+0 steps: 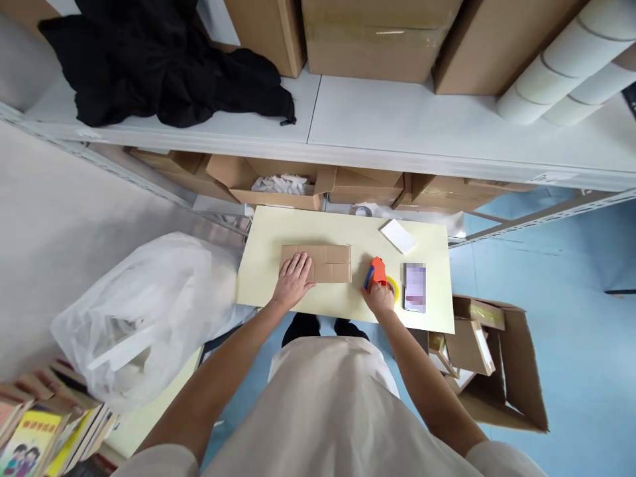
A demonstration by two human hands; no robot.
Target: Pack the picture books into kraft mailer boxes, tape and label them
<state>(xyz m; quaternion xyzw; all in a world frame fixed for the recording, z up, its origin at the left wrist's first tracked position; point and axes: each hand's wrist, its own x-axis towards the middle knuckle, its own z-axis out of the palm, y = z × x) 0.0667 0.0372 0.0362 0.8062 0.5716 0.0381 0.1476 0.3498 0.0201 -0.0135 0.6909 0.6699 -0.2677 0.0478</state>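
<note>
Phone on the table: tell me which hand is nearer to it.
Right. The right hand, holding the orange tape dispenser, is just left of the phone; the left hand lies on the cardboard box, farther off to the left.

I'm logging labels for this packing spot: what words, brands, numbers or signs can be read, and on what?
No text reads clearly.
Yellow book: characters on its cover, too blurred to quote.
Shelf edge: faint marks near its right end, too small to read.
Phone: screen pixelated, unreadable.
Cardboard box and orange tape dispenser: no lettering discernible.
</note>
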